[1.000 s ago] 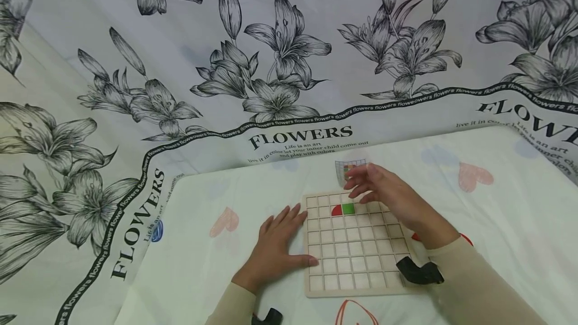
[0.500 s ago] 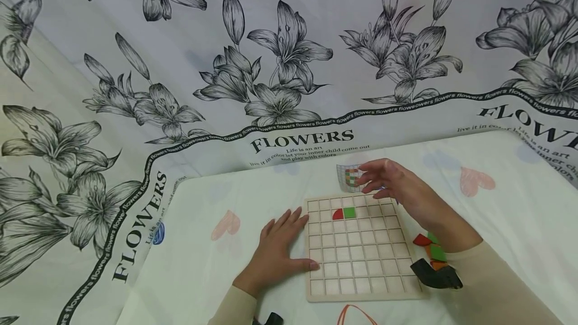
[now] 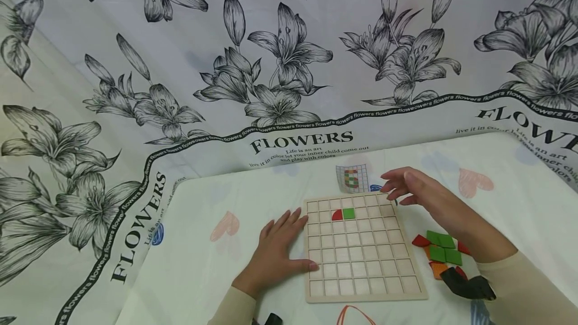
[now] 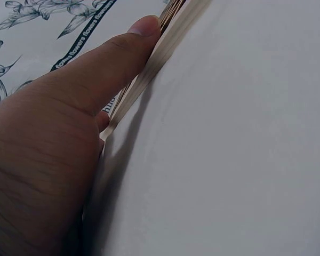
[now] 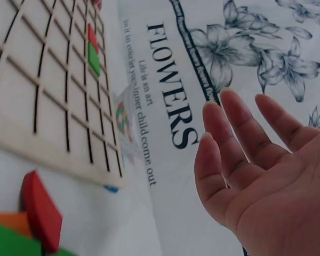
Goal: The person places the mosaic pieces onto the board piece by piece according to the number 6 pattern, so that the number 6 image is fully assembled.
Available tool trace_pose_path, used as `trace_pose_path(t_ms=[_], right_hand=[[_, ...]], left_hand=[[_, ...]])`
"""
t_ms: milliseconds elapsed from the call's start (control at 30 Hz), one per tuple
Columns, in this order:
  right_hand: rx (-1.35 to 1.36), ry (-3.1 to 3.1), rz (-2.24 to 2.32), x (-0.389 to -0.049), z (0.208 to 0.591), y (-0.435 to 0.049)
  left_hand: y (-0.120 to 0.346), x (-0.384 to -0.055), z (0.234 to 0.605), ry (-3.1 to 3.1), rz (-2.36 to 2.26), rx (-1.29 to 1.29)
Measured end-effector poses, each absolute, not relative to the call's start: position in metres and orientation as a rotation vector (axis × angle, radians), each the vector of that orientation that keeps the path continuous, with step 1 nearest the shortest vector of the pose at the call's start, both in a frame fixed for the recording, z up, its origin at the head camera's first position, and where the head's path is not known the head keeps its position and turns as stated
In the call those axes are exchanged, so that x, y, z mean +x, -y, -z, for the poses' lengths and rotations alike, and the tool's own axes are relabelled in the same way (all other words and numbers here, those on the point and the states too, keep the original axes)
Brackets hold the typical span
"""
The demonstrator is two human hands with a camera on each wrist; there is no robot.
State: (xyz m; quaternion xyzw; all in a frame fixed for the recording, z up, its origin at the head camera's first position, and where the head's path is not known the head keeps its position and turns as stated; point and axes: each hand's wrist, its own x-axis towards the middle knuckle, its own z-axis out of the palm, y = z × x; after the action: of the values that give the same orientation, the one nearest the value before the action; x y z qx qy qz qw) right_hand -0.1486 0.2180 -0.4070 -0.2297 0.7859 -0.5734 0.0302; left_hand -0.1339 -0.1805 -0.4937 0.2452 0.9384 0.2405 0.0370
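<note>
A wooden grid board [image 3: 361, 255] lies on the table, with a red quarter-round tile [image 3: 337, 215] and a green square tile [image 3: 348, 213] side by side in its second row. My left hand [image 3: 277, 257] rests along the board's left edge, its thumb over the rim and its fingers spread straight. Above the board's far right corner hovers my right hand [image 3: 417, 189], holding nothing. In the right wrist view its fingers [image 5: 245, 125] are loosely bent, apart from the board. Beside the board's right edge lies a pile of green tiles [image 3: 444, 256], with red and orange ones among them.
A small pattern card [image 3: 353, 178] with a coloured grid design lies behind the board. The table cover [image 3: 189, 255] is white with printed hearts. A flower-printed curtain [image 3: 289, 64] rises at the back.
My right hand has moved right, away from over the board and the pattern card, uncovering the card and the tile pile. The left hand has kept its place.
</note>
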Motion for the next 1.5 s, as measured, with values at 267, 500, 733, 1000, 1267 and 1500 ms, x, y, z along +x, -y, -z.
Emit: trace_pose_path(t_ms=[267,500,733,1000,1267,1500], right_hand=[[-0.673,-2.488,1.640,-0.141,0.421,-0.234],[-0.539,-2.507,1.597,-0.135,0.437,-0.249],[-0.422,-2.534,1.585,-0.128,0.458,-0.268],[-0.452,-2.513,1.601,-0.130,0.478,-0.280],[-0.481,-2.446,1.644,-0.130,0.485,-0.280],[-0.480,-2.526,1.471,-0.128,0.482,-0.276]], left_hand=[[0.180,-0.133,0.491,-2.868,-0.748,0.737],[0.180,-0.133,0.492,-2.866,-0.758,0.738],[0.179,-0.134,0.493,-2.872,-0.746,0.740],[0.178,-0.134,0.492,-2.878,-0.713,0.715],[0.178,-0.137,0.491,-2.872,-0.696,0.710],[0.177,-0.136,0.491,-2.872,-0.694,0.705]])
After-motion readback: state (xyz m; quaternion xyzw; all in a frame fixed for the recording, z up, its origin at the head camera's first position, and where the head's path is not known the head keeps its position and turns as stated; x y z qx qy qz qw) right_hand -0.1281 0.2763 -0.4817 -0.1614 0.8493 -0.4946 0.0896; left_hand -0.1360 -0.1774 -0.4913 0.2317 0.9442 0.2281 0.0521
